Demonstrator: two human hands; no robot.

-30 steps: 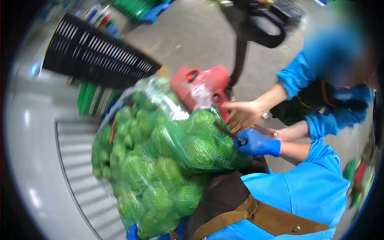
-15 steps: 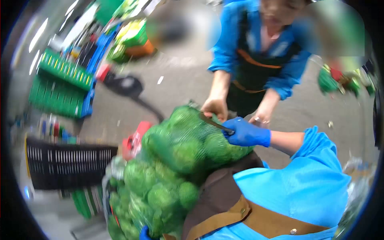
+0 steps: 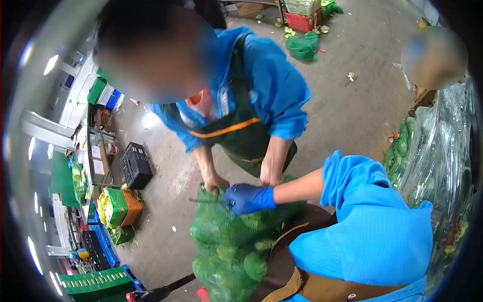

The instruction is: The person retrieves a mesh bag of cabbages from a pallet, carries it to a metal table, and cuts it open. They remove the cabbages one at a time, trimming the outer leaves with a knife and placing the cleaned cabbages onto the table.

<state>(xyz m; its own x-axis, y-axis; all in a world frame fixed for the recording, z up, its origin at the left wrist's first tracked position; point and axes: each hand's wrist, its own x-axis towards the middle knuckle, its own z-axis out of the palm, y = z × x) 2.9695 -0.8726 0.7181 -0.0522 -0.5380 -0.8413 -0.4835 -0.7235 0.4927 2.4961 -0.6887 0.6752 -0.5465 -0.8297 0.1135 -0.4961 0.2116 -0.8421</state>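
Note:
A green mesh bag (image 3: 221,234), bulging with round green heads that look like cabbages, stands in front of my body. My right hand (image 3: 246,198), in a blue glove, is closed at the bag's top. From its fingers a thin, dark knife (image 3: 201,201) points left across the mesh. A co-worker in a blue shirt and dark apron (image 3: 246,136) bends over the bag from the far side. One of that person's bare hands (image 3: 216,184) grips the bag's top edge; the other (image 3: 271,173) is at its far right side. My left hand is out of view.
At the left stand a black crate (image 3: 136,166), a green crate (image 3: 116,207) and an orange crate (image 3: 132,209). A dark bar (image 3: 178,283) slants beside the bag. Clear plastic wrap (image 3: 432,151) covers goods at the right. Leaf scraps (image 3: 351,76) lie on the floor.
The view has swung, and the co-worker now appears closer and further left. My right hand with the knife has shifted left and lower in view. My left glove has dropped out of view.

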